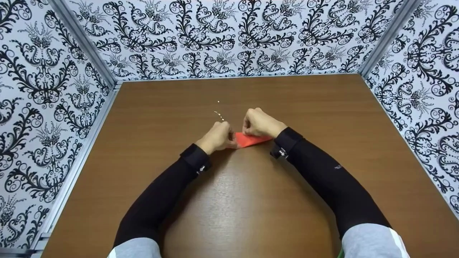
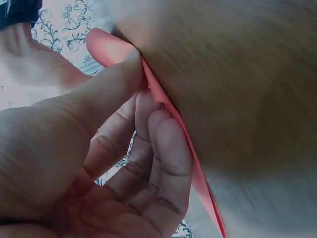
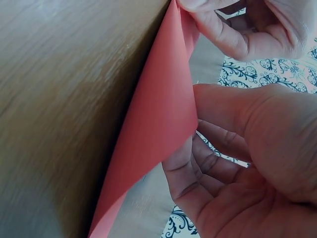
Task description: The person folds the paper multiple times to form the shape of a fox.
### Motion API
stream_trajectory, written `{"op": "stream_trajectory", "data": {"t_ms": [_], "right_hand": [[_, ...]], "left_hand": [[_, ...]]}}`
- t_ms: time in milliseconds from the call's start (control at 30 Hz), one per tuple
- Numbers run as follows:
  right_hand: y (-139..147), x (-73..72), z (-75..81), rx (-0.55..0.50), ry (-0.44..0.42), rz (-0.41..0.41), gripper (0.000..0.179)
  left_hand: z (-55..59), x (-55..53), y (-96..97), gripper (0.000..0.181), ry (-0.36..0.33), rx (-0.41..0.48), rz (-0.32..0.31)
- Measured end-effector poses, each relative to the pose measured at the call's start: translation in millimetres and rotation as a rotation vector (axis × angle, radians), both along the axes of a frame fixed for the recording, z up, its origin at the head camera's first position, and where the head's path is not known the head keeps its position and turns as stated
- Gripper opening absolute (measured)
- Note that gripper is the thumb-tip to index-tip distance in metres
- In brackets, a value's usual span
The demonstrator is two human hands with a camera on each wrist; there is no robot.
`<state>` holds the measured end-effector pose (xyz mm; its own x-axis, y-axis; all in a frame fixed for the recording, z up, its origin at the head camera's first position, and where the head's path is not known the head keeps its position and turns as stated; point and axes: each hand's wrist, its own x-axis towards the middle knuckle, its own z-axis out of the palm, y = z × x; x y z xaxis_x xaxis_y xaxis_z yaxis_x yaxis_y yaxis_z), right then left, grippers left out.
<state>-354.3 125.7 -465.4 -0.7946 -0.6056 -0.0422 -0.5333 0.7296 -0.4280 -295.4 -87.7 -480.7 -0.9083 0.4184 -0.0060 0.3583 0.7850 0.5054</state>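
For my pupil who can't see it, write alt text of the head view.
A person's left hand and right hand pinch a bent, thin red paper sheet at a brown wood-grain table. Small white specks lie beyond the left hand; black-and-white patterned walls enclose three sides.

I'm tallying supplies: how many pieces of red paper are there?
1 visible: the paper, over the table, pinched by the left hand and the right hand. Another could be hidden beneath it.

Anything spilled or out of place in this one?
Yes: small pale bits lie on the table just beyond the left hand, in a ragged line with one apart. They look strewn, possibly spilled, though too small to identify.
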Motion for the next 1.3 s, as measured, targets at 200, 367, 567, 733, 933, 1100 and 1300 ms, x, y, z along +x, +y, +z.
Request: {"op": "stream_trajectory", "data": {"t_ms": [200,367,567,733,933,1100,1300], "right_hand": [[-0.3,-0.4,-1.2,0.003,0.008,-0.002,0.009],[0.2,0.2,-1.6,0.003,0.003,-0.013,0.008],[0.8,2.1,-1.8,0.003,-0.015,-0.032,0.007],[0.0,2.5,-1.9,0.000,-0.016,-0.030,0.007],[1.8,0.6,-3.7,-0.020,0.004,-0.012,0.008],[2.3,0.5,-5.0,-0.026,0.008,-0.006,0.009],[1.7,0.1,-5.2,-0.024,0.005,-0.016,0.009]], "left_hand": [[0.0,2.2,-11.5,0.026,-0.038,-0.017,0.046],[1.1,4.3,-24.0,0.025,-0.081,-0.010,0.090],[-1.0,8.2,-37.2,0.024,-0.072,0.002,0.106],[-1.8,11.6,-40.7,0.024,-0.055,0.022,0.117],[-2.5,12.4,-38.2,0.024,-0.024,0.006,0.118],[-1.1,13.5,-35.0,0.022,0.006,0.012,0.116],[3.7,14.1,-27.3,0.013,0.139,0.041,0.086]]}}
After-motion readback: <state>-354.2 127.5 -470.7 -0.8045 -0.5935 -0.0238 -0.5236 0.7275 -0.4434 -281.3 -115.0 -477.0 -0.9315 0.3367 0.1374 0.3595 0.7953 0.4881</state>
